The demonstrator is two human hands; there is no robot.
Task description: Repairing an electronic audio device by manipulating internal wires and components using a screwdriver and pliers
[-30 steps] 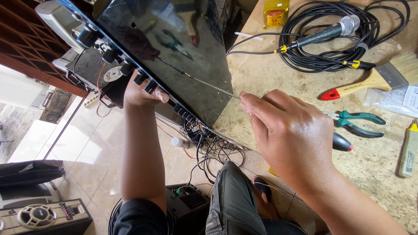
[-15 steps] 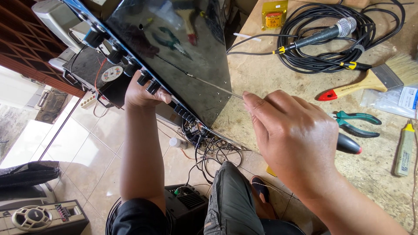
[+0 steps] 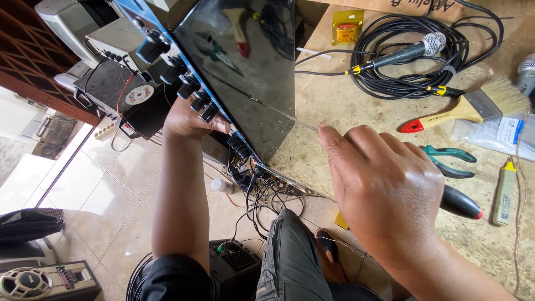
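Left hand [image 3: 192,120] is gripping the amplifier [image 3: 234,78] at its knobbed front edge, fingers curled under the panel, tilting the glossy black box on the tabletop [image 3: 345,122]. Right hand [image 3: 384,189] is holding a screwdriver [image 3: 278,111], fingers pressed around the handle, its thin shaft lying across the amplifier's lid. Further right, pliers [image 3: 448,159] and a paintbrush [image 3: 468,108] are lying.

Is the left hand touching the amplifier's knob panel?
Touching. The head view shows the left hand gripping the lower edge of the amplifier, fingers wrapped against its row of black knobs with no gap.
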